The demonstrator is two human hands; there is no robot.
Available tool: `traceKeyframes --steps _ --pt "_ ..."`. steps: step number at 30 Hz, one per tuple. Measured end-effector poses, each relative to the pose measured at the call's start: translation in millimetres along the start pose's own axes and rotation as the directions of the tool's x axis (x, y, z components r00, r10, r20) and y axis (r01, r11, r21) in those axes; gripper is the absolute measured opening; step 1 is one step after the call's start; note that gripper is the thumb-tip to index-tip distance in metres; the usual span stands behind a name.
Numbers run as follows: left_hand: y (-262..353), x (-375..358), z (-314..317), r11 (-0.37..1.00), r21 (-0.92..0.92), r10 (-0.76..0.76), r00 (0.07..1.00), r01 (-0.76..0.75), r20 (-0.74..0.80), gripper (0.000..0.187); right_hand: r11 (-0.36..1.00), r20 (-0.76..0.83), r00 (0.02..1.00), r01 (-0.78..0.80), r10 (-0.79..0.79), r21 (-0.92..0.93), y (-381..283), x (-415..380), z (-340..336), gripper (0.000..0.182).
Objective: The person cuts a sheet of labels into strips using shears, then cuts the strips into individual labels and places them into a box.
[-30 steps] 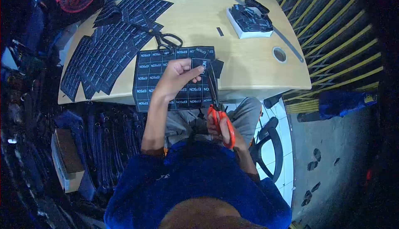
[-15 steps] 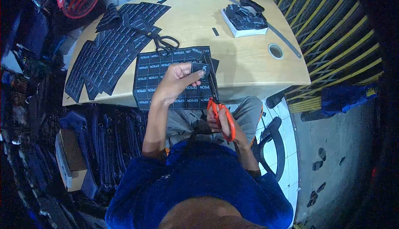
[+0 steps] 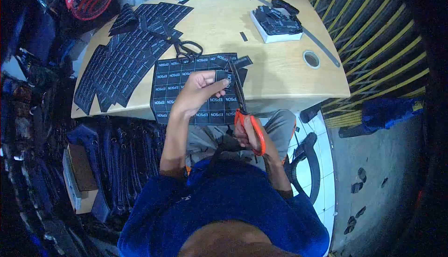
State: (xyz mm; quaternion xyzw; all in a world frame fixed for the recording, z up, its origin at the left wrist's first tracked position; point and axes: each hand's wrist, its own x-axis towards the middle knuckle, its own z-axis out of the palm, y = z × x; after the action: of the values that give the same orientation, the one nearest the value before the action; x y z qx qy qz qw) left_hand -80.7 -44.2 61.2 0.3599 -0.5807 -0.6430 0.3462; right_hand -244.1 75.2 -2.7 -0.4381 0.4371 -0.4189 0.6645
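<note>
My left hand (image 3: pixel 201 91) pinches a small black label piece (image 3: pixel 222 76) above a black sheet printed with rows of EPSON labels (image 3: pixel 163 89). The sheet lies at the table's near edge and overhangs it. My right hand (image 3: pixel 248 133) is closed around the orange handles of a pair of scissors (image 3: pixel 258 147). Their dark blades point up along the right side of the held piece. A narrow dark strip (image 3: pixel 243 62) lies near the blade tips. Black-handled scissors (image 3: pixel 188 49) rest just beyond the sheet.
More printed sheets (image 3: pixel 128 54) overlap on the table's left. A white box of cut labels (image 3: pixel 280 26), a tape roll (image 3: pixel 311 59) and a metal ruler (image 3: pixel 322 47) are at the right. A cardboard box (image 3: pixel 84 177) stands lower left, beside dark bags (image 3: pixel 128 163).
A narrow dark strip now sticks out to the right near the scissor tips. The blades look closer together. My left hand has barely moved.
</note>
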Motion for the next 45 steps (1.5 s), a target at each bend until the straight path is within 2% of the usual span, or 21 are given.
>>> traceKeyframes --steps 3,5,9,11,12,13,15,16,19,20,23,25,27,29,30,31,34,38,41,42,45 --pt "-6.3 4.8 -6.9 1.0 0.006 -0.002 1.0 0.002 0.002 0.009 0.997 0.002 0.998 0.064 -0.064 -0.048 3.0 5.6 -1.6 0.047" --pt "-10.0 8.0 -10.9 1.0 0.001 -0.008 1.0 0.008 0.008 0.009 1.0 -0.026 1.0 0.0 0.0 0.006 -3.5 9.6 -1.8 0.047" --pt "-16.2 19.0 -19.8 0.999 0.043 0.001 0.999 0.001 -0.044 0.01 0.996 -0.096 0.994 0.065 -0.059 0.062 -4.3 22.7 -4.5 0.044" --pt "-17.6 24.1 -22.2 0.996 0.07 0.066 0.981 -0.054 -0.182 0.011 0.993 -0.159 0.986 0.058 -0.041 0.105 -9.5 26.3 -4.8 0.043" --pt "-16.1 24.9 -22.2 0.992 0.12 0.067 0.971 -0.04 -0.228 0.017 0.987 -0.117 0.993 0.022 -0.004 0.156 -13.6 24.2 -7.9 0.043" --pt "-18.8 26.7 -25.9 0.992 0.119 0.067 0.971 -0.04 -0.229 0.017 0.988 -0.117 0.993 0.022 -0.003 0.156 -14.4 22.5 -10.0 0.043" --pt "-23.4 28.8 -32.9 0.966 0.251 0.12 0.973 -0.069 -0.195 0.027 0.995 -0.2 0.979 0.058 -0.041 0.082 -14.0 16.9 -13.2 0.043" --pt "-20.1 28.1 -31.0 0.947 0.313 0.137 0.974 -0.074 -0.182 0.034 0.981 -0.202 0.975 0.123 -0.092 0.15 -2.6 16.0 -17.1 0.043" --pt "-23.6 31.4 -31.6 0.949 0.296 0.156 0.977 -0.107 -0.147 0.035 0.967 -0.225 0.971 0.129 -0.078 0.22 3.5 6.0 -24.0 0.043" --pt "-28.7 34.7 -32.3 0.951 0.289 0.164 0.975 -0.115 -0.151 0.037 0.98 -0.274 0.962 0.04 0.016 0.197 0.0 0.5 -24.2 0.045" --pt "-19.1 34.2 -21.4 0.969 0.223 0.14 0.978 -0.104 -0.152 0.039 0.974 -0.293 0.956 0.038 0.03 0.223 4.3 -9.8 -28.2 0.047" --pt "-16.8 34.4 -20.1 0.971 0.219 0.127 0.981 -0.094 -0.143 0.032 0.971 -0.304 0.952 0.039 0.035 0.236 7.6 -17.1 -31.2 0.048" --pt "-11.8 33.8 -15.1 0.983 0.173 0.087 0.989 -0.066 -0.118 0.011 0.967 -0.329 0.943 0.037 0.05 0.253 9.9 -24.0 -33.7 0.048" --pt "-8.6 34.2 -9.6 0.986 0.147 0.09 0.991 -0.075 -0.1 0.01 0.968 -0.345 0.937 0.046 0.043 0.245 10.8 -30.6 -34.4 0.048" --pt "-7.2 34.6 -7.4 0.99 0.121 0.089 0.993 -0.078 -0.084 0.02 0.969 -0.36 0.932 0.05 0.041 0.24 11.1 -33.3 -35.0 0.048" --pt "-6.9 35.1 -5.7 0.989 0.122 0.093 0.992 -0.082 -0.083 0.02 0.97 -0.36 0.932 0.053 0.037 0.238 11.8 -35.7 -36.3 0.048" --pt "-9.4 39.4 -1.8 0.99 0.108 0.095 0.991 -0.085 -0.089 0.039 0.961 -0.365 0.929 0.039 0.065 0.273 13.1 -42.2 -40.8 0.048" --pt "-7.1 44.8 6.1 0.99 0.113 0.1 0.991 -0.089 -0.094 0.042 0.968 -0.354 0.935 0.093 -0.004 0.235 13.7 -50.8 -45.4 0.048" --pt "-4.9 55.8 10.2 0.989 0.113 0.101 0.993 -0.093 -0.067 0.037 0.958 -0.366 0.931 0.099 0.006 0.269 14.6 -56.7 -47.4 0.048" --pt "1.5 60.5 15.8 0.977 0.172 0.141 0.988 -0.129 -0.062 0.027 0.945 -0.369 0.928 0.082 0.043 0.316 14.8 -58.1 -47.6 0.048" --pt "6.7 102.4 27.4 0.945 0.241 0.232 0.972 -0.219 -0.028 0.018 0.958 -0.391 0.919 0.068 0.048 0.277 22.0 -61.4 -53.6 0.048"
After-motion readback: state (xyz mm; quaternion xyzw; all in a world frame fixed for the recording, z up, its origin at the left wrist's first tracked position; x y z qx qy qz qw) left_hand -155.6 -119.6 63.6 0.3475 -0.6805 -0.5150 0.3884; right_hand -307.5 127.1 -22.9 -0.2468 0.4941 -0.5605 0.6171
